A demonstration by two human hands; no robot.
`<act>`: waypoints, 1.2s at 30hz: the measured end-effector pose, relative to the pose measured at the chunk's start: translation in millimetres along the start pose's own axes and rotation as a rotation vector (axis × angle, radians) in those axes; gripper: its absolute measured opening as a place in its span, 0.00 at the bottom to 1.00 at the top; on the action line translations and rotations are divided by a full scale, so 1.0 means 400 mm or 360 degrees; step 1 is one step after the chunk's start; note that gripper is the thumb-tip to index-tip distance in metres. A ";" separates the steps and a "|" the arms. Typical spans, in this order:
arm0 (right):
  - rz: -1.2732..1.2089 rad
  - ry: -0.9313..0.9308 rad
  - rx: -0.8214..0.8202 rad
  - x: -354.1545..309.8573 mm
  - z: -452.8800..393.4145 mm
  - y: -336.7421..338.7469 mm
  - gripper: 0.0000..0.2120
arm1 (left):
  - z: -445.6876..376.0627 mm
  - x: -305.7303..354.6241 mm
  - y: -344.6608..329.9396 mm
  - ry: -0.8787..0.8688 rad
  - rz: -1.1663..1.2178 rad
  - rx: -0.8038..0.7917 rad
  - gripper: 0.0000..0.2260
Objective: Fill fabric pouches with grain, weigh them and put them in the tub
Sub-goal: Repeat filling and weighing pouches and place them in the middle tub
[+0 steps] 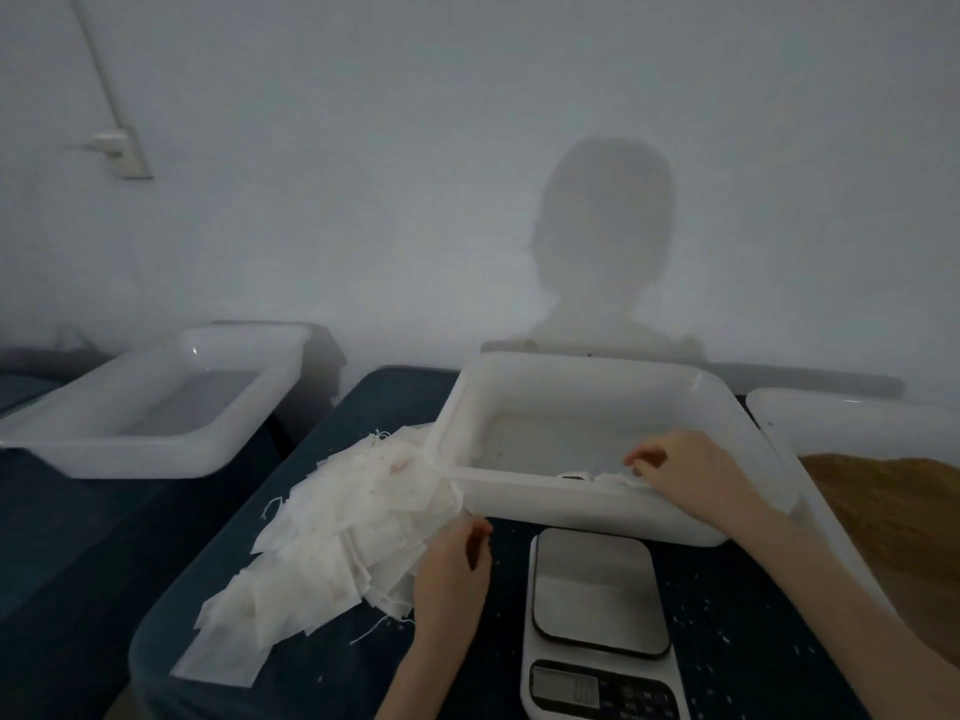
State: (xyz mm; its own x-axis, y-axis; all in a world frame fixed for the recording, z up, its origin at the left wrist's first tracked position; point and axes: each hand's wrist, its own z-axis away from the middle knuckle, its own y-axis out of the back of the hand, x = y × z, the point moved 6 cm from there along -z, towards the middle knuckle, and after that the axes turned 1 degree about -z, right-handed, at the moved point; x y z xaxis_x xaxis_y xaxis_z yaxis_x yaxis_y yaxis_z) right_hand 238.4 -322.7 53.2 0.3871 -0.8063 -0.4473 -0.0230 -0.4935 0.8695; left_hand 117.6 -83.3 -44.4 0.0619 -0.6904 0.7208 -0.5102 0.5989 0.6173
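Note:
A heap of empty white fabric pouches (337, 532) lies on the dark table, left of a small digital scale (597, 615) whose steel plate is bare. Behind the scale stands a white plastic tub (582, 506). My right hand (680, 467) reaches over the tub's near rim with its fingers curled beside a filled pouch (576, 477) lying inside; whether it still grips the pouch I cannot tell. My left hand (454, 569) rests at the right edge of the pouch heap, fingers curled onto the top pieces. Brown grain (898, 506) fills a bin at the far right.
A second white tub (156, 407) stands at the back left on another dark surface. The grain bin's white rim (852, 407) shows at the right, close behind my right forearm. A white wall closes off the back, with a person's shadow on it.

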 end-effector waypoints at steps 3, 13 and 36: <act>-0.0430 0.0176 0.0051 -0.072 0.062 -0.004 0.11 | -0.047 0.014 0.081 -0.0315 -0.0392 0.0290 0.12; -0.0387 0.0280 -0.0269 -0.131 0.196 -0.099 0.14 | -0.179 -0.096 0.161 -0.0346 -0.1310 -0.0181 0.11; -0.1044 0.0003 -0.0437 -0.194 0.234 -0.188 0.10 | -0.107 -0.035 0.332 0.0220 0.0445 0.0492 0.07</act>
State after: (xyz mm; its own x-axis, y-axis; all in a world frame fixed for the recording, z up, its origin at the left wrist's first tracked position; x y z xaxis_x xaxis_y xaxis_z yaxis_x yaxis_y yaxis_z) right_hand 123.9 -253.4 2.8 0.2432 -0.3704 -0.8965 0.4486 -0.7765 0.4425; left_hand 85.7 23.5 40.9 -0.0115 -0.4455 0.8952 -0.7550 0.5908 0.2843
